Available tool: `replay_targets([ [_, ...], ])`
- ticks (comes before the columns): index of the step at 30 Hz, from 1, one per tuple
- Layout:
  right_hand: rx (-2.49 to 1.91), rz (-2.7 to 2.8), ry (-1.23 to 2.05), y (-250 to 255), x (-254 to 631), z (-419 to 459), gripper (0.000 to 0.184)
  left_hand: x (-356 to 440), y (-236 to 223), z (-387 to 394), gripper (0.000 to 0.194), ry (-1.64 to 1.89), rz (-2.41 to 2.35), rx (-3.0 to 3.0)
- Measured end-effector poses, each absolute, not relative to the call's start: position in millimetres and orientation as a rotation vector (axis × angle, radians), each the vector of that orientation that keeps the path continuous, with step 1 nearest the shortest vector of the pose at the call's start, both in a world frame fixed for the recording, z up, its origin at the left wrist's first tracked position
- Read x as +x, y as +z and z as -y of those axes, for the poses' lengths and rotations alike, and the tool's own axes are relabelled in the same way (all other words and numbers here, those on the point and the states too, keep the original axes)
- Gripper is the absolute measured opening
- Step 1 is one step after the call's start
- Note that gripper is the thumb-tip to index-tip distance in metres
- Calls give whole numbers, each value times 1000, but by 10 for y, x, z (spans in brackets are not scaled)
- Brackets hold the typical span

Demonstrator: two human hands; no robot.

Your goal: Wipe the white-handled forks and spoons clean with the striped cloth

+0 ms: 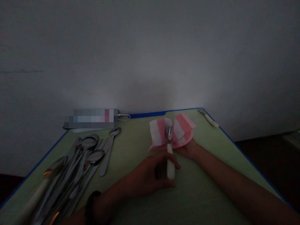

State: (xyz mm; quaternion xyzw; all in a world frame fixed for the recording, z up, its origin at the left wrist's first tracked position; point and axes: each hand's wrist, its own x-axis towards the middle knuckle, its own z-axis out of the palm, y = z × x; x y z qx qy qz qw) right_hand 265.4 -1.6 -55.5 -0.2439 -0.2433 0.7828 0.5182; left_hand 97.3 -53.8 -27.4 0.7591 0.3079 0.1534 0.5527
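Note:
A fork (pixel 171 156) with a white handle and metal tines stands out in the middle of the view, tines pointing away from me. My left hand (pixel 150 172), with a dark band at the wrist, is closed around its handle. Just beyond, a pink and white striped cloth (pixel 158 132) is spread in folds, and the tines lie against it. My right hand (pixel 187 148) grips that cloth from beneath at its right side; most of those fingers are hidden by the fabric.
Several metal spoons and other cutlery (pixel 77 168) lie heaped at the left, with a spoon (pixel 110 150) at the heap's right edge. A white-handled utensil (pixel 208 118) rests by the far right corner. Behind the heap is a pixelated object (pixel 93 118) near the wall (pixel 150 56).

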Motion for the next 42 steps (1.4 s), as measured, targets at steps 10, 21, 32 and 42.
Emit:
replay_targets([
  [10,-582,647,1876,-536,2629,21,35,937,-207,524,40,336,-677,1856],
  [21,-613,656,1867,-576,2659,33,30,960,-266,516,28,363,-718,1787],
  [32,-598,656,1831,-551,2642,17,32,946,-269,516,35,351,-520,1477],
  [42,-534,665,1873,-547,2639,41,29,947,-257,505,26,407,-637,1700],
])
